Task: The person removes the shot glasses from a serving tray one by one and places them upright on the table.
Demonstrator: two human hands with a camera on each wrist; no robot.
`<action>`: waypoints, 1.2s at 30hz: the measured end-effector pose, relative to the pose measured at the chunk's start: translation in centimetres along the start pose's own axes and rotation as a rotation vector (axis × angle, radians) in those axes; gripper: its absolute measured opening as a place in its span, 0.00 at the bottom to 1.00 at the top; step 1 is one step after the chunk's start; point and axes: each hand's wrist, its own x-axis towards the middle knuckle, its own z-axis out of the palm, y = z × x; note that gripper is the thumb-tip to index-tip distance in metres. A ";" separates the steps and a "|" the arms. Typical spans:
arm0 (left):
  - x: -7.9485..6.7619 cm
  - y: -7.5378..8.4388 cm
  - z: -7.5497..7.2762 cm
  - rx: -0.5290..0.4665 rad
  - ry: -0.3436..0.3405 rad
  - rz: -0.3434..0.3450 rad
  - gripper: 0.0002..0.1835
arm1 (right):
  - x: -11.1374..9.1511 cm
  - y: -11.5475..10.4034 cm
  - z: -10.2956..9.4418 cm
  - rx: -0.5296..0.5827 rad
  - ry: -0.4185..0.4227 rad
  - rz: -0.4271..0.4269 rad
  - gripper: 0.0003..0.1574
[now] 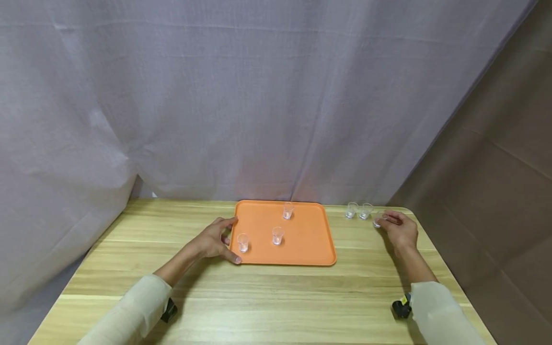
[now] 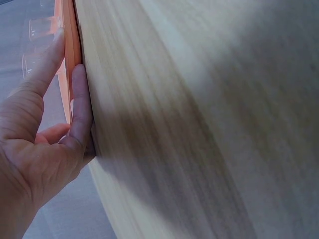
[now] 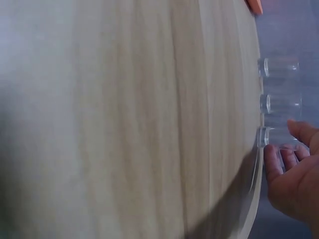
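Note:
My left hand [image 1: 214, 238] holds the left side of an orange tray [image 1: 302, 242], the thumb at its near left corner and a finger on the left rim. Three clear shot glasses stand upright on the tray: one at the back [image 1: 287, 211], one in the middle [image 1: 278, 235] and one near the left hand [image 1: 243, 243]. Far right on the table, my right hand [image 1: 401, 233] pinches another shot glass [image 3: 273, 137] between thumb and fingers, its base close to the tabletop. Beside it stand two more upright shot glasses, a nearer one [image 1: 366, 211] and a farther one [image 1: 351, 210].
The wooden table [image 1: 258, 306] has a rounded right back corner. A grey curtain [image 1: 258, 96] hangs right behind its back edge, and a brown curtain [image 1: 487, 191] hangs along the right side. Each wrist carries a small black device, such as the right one [image 1: 402, 307].

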 end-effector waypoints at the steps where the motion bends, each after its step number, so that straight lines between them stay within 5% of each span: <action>1: 0.0 0.0 0.0 0.002 0.001 -0.002 0.74 | 0.2 0.0 0.0 0.003 0.004 0.001 0.31; 22: 0.2 0.1 0.1 -0.040 0.002 -0.007 0.75 | 2.1 -0.4 0.5 -0.010 0.003 0.025 0.37; 36: 0.1 0.1 0.2 -0.041 0.007 -0.016 0.75 | 0.6 0.6 0.0 -0.022 0.016 0.037 0.38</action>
